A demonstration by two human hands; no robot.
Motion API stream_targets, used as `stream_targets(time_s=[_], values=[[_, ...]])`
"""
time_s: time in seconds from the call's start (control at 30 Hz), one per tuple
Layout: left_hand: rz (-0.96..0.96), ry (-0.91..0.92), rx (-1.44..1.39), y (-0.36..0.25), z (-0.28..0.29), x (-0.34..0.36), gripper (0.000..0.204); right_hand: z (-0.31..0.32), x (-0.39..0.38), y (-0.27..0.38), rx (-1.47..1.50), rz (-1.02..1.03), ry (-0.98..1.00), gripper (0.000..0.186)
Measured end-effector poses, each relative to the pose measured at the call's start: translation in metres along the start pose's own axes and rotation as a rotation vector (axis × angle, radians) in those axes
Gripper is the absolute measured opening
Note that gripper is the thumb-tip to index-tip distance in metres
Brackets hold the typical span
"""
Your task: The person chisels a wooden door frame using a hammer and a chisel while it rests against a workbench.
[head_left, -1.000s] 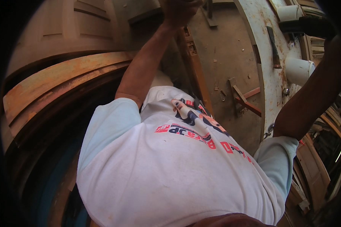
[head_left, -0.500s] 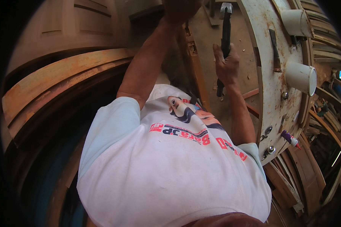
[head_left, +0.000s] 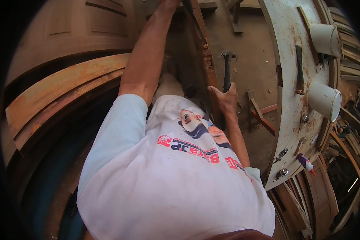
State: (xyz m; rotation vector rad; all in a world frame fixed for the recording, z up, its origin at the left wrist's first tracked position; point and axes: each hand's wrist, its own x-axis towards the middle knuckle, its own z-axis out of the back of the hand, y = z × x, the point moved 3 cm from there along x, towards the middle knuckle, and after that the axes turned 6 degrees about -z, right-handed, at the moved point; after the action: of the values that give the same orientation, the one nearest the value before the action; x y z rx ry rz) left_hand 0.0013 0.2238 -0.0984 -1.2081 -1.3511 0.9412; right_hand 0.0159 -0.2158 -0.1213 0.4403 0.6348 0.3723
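My right hand [head_left: 225, 98] is closed around the dark handle of a claw hammer [head_left: 227, 66]. The hammer stands head away from me, with its metal head over the floor. Just left of it runs a long brown timber [head_left: 209, 64] with slots cut into its edge; the right hand is close beside this timber. My left arm reaches far forward, and only the base of my left hand [head_left: 172, 2] shows at the upper edge. Its fingers are out of the picture, near the far end of the timber, so I cannot tell what they touch.
On the right stands a stained white workbench [head_left: 286, 80] with two white plastic containers [head_left: 324, 100], a chisel-like tool [head_left: 299, 68], metal knobs [head_left: 284, 172] and a purple-and-white glue bottle [head_left: 305, 162]. Curved boards [head_left: 68, 80] and a panelled door [head_left: 68, 28] flank my left. Wood scraps [head_left: 262, 120] lie on the floor.
My right hand has lowered the hammer and brought it left and nearer, beside the slotted timber. My left hand has moved up, mostly out of view. The view has shifted slightly.
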Motion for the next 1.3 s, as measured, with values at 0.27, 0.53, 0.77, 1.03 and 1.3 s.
stream_targets(time_s=[0.27, 0.53, 0.77, 1.03, 1.3], values=[[0.228, 0.270, -0.419, -0.085, 0.017, -0.023, 0.018, -0.001, -0.001, -0.001, 0.025, -0.037, 0.020, 0.073], [0.101, 0.210, -0.423, -0.104, 0.011, -0.052, 0.018, 0.004, 0.004, 0.000, 0.071, -0.082, 0.097, 0.074], [-0.158, 0.295, -0.219, -0.134, 0.000, -0.084, 0.016, 0.001, 0.007, -0.008, 0.074, -0.046, 0.093, 0.074], [-0.061, 0.531, -0.427, -0.126, 0.005, -0.093, 0.030, -0.002, 0.008, -0.015, 0.074, 0.003, 0.067, 0.076], [-0.262, 0.374, -0.241, -0.166, 0.006, -0.108, 0.023, -0.002, 0.009, -0.018, 0.060, -0.038, 0.121, 0.083]])
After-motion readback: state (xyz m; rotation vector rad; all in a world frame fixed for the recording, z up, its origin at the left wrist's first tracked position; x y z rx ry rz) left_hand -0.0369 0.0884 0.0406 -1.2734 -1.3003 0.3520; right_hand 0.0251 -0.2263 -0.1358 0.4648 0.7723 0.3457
